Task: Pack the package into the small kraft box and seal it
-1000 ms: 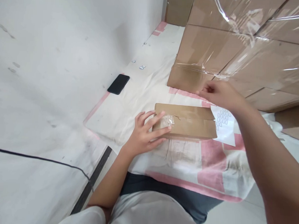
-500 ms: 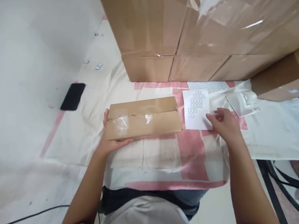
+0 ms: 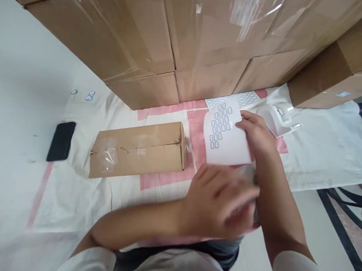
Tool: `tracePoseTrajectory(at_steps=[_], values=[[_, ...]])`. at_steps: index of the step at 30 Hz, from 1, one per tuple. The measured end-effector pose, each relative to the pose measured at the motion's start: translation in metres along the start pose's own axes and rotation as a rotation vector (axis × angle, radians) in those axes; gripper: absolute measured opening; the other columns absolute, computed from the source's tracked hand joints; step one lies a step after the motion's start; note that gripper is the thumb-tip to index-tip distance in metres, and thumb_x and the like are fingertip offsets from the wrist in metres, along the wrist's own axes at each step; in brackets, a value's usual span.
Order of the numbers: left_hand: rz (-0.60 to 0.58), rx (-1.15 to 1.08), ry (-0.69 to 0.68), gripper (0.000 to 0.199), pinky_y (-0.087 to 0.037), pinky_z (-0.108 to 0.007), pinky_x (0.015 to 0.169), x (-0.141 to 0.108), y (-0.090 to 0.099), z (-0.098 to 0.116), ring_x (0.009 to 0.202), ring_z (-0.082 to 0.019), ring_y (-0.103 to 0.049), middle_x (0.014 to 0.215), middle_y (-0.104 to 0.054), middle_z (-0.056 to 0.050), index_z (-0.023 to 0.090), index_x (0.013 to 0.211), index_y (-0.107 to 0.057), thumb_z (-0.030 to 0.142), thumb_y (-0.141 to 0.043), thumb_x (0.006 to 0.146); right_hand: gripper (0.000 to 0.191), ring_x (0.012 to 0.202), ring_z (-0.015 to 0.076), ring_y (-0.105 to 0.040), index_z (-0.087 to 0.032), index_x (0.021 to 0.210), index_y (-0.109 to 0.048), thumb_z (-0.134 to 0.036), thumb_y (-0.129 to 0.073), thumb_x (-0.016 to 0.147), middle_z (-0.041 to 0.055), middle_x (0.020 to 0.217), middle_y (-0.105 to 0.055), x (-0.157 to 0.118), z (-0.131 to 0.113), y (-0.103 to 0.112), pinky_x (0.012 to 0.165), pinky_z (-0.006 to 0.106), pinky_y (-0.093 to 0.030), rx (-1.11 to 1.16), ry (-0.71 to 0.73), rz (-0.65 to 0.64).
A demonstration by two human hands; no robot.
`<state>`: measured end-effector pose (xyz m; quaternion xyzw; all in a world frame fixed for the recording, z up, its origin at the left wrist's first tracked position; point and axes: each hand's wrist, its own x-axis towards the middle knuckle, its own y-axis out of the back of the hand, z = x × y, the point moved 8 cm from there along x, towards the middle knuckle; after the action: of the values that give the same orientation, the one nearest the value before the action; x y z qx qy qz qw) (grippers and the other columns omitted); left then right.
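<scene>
Phone (image 3: 61, 141) L of box (image 3: 138, 151), sheet (image 3: 228, 143) R

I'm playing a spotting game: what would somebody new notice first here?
Probably the tall stack of shiny-wrapped cardboard boxes across the top. A long taped box lies in front, and to its right the right hand holds a printed sheet, above the blurred left hand.

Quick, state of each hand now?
Left hand: blurred, fingers curled; can't tell if it holds anything.
Right hand: holding the sheet by its edge.
</scene>
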<state>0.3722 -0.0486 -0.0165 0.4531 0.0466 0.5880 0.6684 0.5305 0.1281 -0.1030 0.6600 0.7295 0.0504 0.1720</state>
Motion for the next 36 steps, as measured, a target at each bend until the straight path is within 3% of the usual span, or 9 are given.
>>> tracePoseTrajectory(at_steps=[2,4,8,13,17,20,26,32,36], values=[[0.063,0.001,0.014,0.032,-0.053,-0.044,0.105,0.044,-0.036,-0.01,0.123,-0.026,-0.063,0.127,-0.067,-0.012,0.024,0.129,-0.06,0.035,-0.056,0.099,0.01,0.082,0.025,-0.061,-0.025,0.084,-0.063,-0.032,-0.06,0.076,0.0031,0.08,-0.063,0.001,-0.002,0.012,0.07,0.036,-0.051,0.026,0.01,0.02],[0.095,0.089,0.137,0.049,-0.042,-0.053,0.118,0.078,-0.059,-0.036,0.143,-0.033,-0.048,0.147,-0.056,-0.018,0.018,0.142,-0.05,0.037,-0.059,0.098,0.007,0.076,0.0217,-0.058,-0.025,0.077,-0.06,-0.032,-0.061,0.078,0.0014,0.076,-0.059,0.004,-0.001,0.019,0.068,0.034,-0.049,0.095,0.027,0.032],[0.028,0.189,0.231,0.075,-0.024,-0.069,0.126,0.097,-0.081,-0.066,0.159,-0.041,-0.025,0.17,-0.031,-0.02,0.021,0.157,-0.033,0.044,-0.068,0.095,0.023,0.059,0.0146,-0.046,-0.022,0.068,-0.056,-0.037,-0.07,0.08,-0.0018,0.067,-0.052,0.006,0.003,0.017,0.056,0.029,-0.04,0.234,0.064,-0.063],[0.019,0.085,0.277,0.094,-0.032,-0.07,0.122,0.084,-0.086,-0.08,0.16,-0.044,-0.025,0.172,-0.026,-0.024,0.022,0.164,-0.016,0.055,-0.069,0.094,0.033,0.053,0.0113,-0.043,-0.019,0.068,-0.063,-0.045,-0.081,0.075,-0.0031,0.063,-0.051,-0.006,0.0,0.0,0.051,0.026,-0.035,0.291,0.049,-0.301],[0.025,-0.028,0.213,0.073,-0.05,-0.052,0.113,0.089,-0.086,-0.084,0.145,-0.033,-0.052,0.159,-0.05,-0.018,0.024,0.161,-0.023,0.041,-0.061,0.101,0.026,0.052,0.0113,-0.041,-0.02,0.067,-0.064,-0.039,-0.078,0.078,-0.0036,0.06,-0.048,-0.011,-0.004,-0.001,0.05,0.026,-0.034,0.286,0.039,-0.339],[-0.006,-0.007,0.188,0.065,-0.057,-0.041,0.096,0.092,-0.085,-0.086,0.123,-0.028,-0.066,0.142,-0.065,-0.015,0.022,0.158,-0.032,0.044,-0.058,0.102,0.024,0.054,0.0119,-0.043,-0.02,0.068,-0.065,-0.037,-0.075,0.08,-0.0032,0.062,-0.05,-0.012,-0.008,-0.001,0.052,0.026,-0.036,0.291,0.07,-0.354],[-0.042,0.079,0.196,0.061,-0.051,-0.031,0.069,0.092,-0.083,-0.089,0.089,-0.022,-0.071,0.116,-0.075,-0.009,0.023,0.155,-0.043,0.046,-0.058,0.101,0.019,0.063,0.0143,-0.05,-0.02,0.079,-0.072,-0.038,-0.075,0.085,-0.0014,0.071,-0.059,-0.011,-0.008,0.0,0.058,0.026,-0.041,0.234,0.118,-0.346],[-0.14,0.165,0.279,0.047,-0.047,-0.029,0.064,0.094,-0.081,-0.096,0.087,-0.023,-0.073,0.113,-0.077,-0.009,0.021,0.14,-0.058,0.043,-0.064,0.098,0.032,0.059,0.0127,-0.044,-0.019,0.068,-0.065,-0.043,-0.079,0.084,-0.0024,0.064,-0.052,-0.01,-0.011,-0.004,0.055,0.026,-0.038,0.217,0.145,-0.359],[-0.177,0.111,0.245,0.053,-0.052,-0.032,0.07,0.096,-0.079,-0.094,0.091,-0.024,-0.074,0.118,-0.076,-0.011,0.021,0.146,-0.052,0.047,-0.059,0.101,0.04,0.054,0.0106,-0.034,-0.019,0.062,-0.054,-0.043,-0.074,0.086,-0.0037,0.06,-0.039,-0.01,-0.007,0.003,0.052,0.026,-0.032,0.186,0.139,-0.315]])
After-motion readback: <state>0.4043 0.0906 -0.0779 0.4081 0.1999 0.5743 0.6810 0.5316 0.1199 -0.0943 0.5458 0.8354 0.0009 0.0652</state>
